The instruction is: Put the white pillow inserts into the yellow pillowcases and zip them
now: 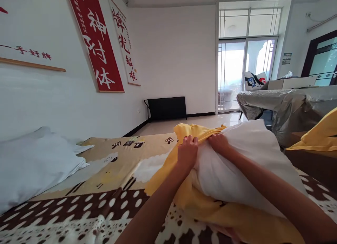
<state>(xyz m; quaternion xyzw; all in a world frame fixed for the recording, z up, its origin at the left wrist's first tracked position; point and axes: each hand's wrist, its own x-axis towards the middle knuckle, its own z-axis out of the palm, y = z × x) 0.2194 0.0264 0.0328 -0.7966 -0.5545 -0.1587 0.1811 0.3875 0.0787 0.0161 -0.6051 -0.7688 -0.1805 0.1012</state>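
Note:
A white pillow (244,142) lies partly inside a yellow pillowcase (168,173) in front of me. My left hand (187,151) is closed on the bunched edge of the pillowcase, its fingers curled over the fabric. Just to the right, my right hand (218,143) grips the case's gathered yellow edge beside the pillow, its fingertips partly hidden by cloth. The pillow's wide end sticks out to the right, under my right forearm. More yellow fabric spreads beneath it towards me.
Below lies a patterned blanket (126,198) in beige, brown and white. Another white pillow (31,166) rests at the left by the wall. Yellow cloth (319,135) lies over a brown box (313,166) at the right. Behind stands a plastic-covered table (284,96); a black folded panel (167,108) leans against the far wall.

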